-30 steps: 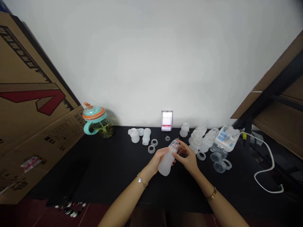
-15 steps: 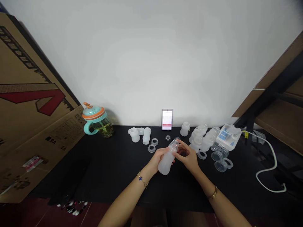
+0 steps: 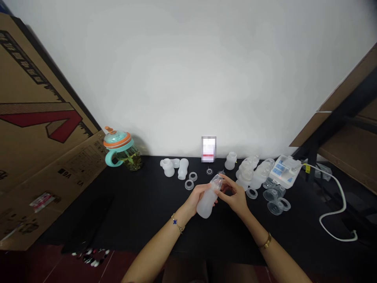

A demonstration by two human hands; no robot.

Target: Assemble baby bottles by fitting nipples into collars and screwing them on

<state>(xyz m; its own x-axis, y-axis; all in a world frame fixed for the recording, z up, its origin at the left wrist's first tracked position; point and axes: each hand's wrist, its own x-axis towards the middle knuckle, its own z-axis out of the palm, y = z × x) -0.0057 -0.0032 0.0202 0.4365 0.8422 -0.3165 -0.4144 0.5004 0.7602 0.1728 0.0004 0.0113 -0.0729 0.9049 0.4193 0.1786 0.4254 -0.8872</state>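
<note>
A milky-white baby bottle point(image 3: 206, 204) with a clear cap over its top is held tilted above the black table. My left hand point(image 3: 196, 198) is wrapped round its body. At the bottle's neck, the fingers of my right hand point(image 3: 235, 195) are closed on the collar under the clear cap. Two ring collars point(image 3: 189, 184) lie left of the bottle. Behind it are a small round part point(image 3: 209, 171) and another partly hidden by my right fingers. A loose collar point(image 3: 251, 193) rests just right of my right hand.
Several capped bottles point(image 3: 259, 175) stand at the right, beside clear caps point(image 3: 275, 206) and a white box with a cable point(image 3: 284, 171). Bottles without caps point(image 3: 183, 169) lie left of a lit phone-like screen point(image 3: 209, 149). A turquoise-lidded jug point(image 3: 123, 151) stands by a carton point(image 3: 38, 129).
Almost nothing differs. Both hands keep their hold on the bottle, and the view has shifted very slightly.
</note>
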